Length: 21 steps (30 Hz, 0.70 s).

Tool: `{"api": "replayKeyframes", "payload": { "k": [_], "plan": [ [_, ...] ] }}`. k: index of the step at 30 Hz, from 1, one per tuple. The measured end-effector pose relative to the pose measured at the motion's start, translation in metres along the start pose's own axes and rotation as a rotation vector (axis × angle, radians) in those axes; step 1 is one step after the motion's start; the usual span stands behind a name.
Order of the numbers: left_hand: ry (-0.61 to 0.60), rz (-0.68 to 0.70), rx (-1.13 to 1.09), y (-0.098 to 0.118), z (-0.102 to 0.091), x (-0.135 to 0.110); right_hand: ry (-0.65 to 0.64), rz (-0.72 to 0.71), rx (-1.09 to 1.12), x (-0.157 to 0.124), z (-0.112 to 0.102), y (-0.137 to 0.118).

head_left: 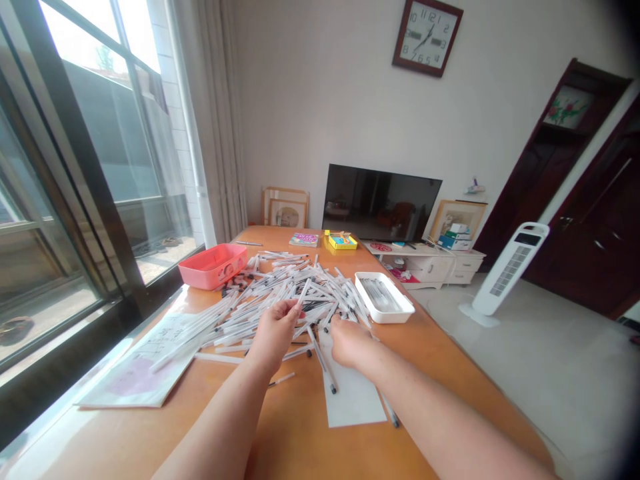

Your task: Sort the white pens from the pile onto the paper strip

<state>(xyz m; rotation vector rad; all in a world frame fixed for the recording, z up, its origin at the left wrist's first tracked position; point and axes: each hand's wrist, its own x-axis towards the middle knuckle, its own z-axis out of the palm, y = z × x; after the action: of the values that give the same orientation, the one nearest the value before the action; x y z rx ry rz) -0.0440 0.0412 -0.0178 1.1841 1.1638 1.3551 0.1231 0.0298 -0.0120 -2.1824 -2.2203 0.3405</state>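
Observation:
A big heap of clear pen barrels and pens point(280, 293) covers the middle of the orange wooden table point(300, 433). My left hand point(274, 331) is raised over the heap's near edge, pinching one clear pen barrel point(303, 292) that points up and to the right. My right hand point(347, 341) rests low on the near right edge of the heap, fingers curled down among the pens; what it grips is hidden. A black-tipped pen point(324, 365) lies on a white sheet point(353, 393) just under my right wrist.
A pink tray point(213, 266) stands left of the heap, a white tray point(384, 298) with several pens to its right. A large paper pad point(143, 367) lies near left. Books and a yellow box point(342, 241) sit at the far end. A window, TV and fan surround the table.

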Motion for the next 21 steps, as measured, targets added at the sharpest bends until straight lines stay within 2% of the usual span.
{"api": "replayKeyframes", "payload": {
  "k": [5,9,13,18,21],
  "plan": [
    [-0.012,-0.044,-0.031,-0.001,-0.002,0.001,0.04,0.032,0.177,0.008,0.002,0.021],
    [-0.062,-0.096,-0.073,0.002,-0.003,-0.001,0.04,0.015,0.425,0.009,0.0,0.04],
    [-0.116,-0.126,-0.088,0.0,-0.003,0.001,0.039,0.003,0.69,0.013,0.0,0.046],
    [-0.152,-0.156,-0.078,-0.005,-0.002,0.002,0.123,0.026,0.952,0.024,0.0,0.045],
    [-0.192,-0.158,-0.057,-0.004,-0.002,0.0,0.254,-0.005,1.197,0.025,-0.007,0.047]
  ]
}}
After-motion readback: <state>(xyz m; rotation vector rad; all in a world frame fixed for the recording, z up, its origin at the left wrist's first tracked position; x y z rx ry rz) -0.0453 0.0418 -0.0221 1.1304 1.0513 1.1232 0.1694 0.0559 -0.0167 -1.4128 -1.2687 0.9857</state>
